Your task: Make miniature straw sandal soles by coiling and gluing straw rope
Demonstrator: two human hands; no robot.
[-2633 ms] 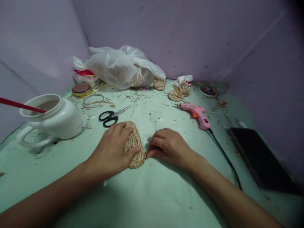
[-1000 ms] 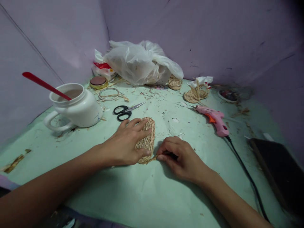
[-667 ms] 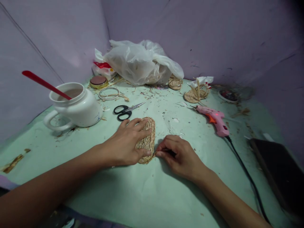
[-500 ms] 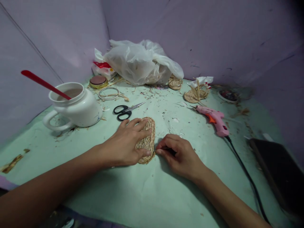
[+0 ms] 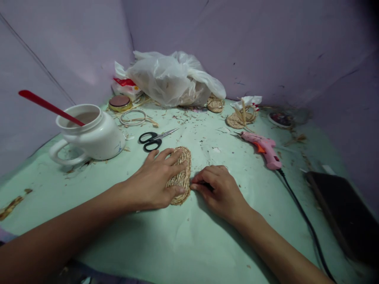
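Observation:
An oval coiled straw piece (image 5: 185, 177) lies on the green tabletop, built up from rows of braid. Across its left side my left hand (image 5: 160, 179) rests flat, fingers spread and pressing it down. At the piece's lower right edge, my right hand (image 5: 220, 193) has thumb and forefinger pinched together on what looks like the end of the straw braid; the fingertips mostly hide it. Just beyond my left hand lie black-handled scissors (image 5: 154, 140). A pink glue gun (image 5: 266, 150) rests on its side to the right of my right hand.
On the left stands a white mug-like pot (image 5: 97, 136) with a red stick (image 5: 44, 104) in it. A plastic bag (image 5: 171, 81), a round tin (image 5: 120, 102), metal rings (image 5: 133, 117) and woven straw pieces (image 5: 233, 120) sit behind. A dark phone-like slab (image 5: 343, 213) lies right of the black cord (image 5: 304, 217).
The whole view has shifted slightly, so everything appears a little further left. Both hands keep nearly the same pose on the straw piece.

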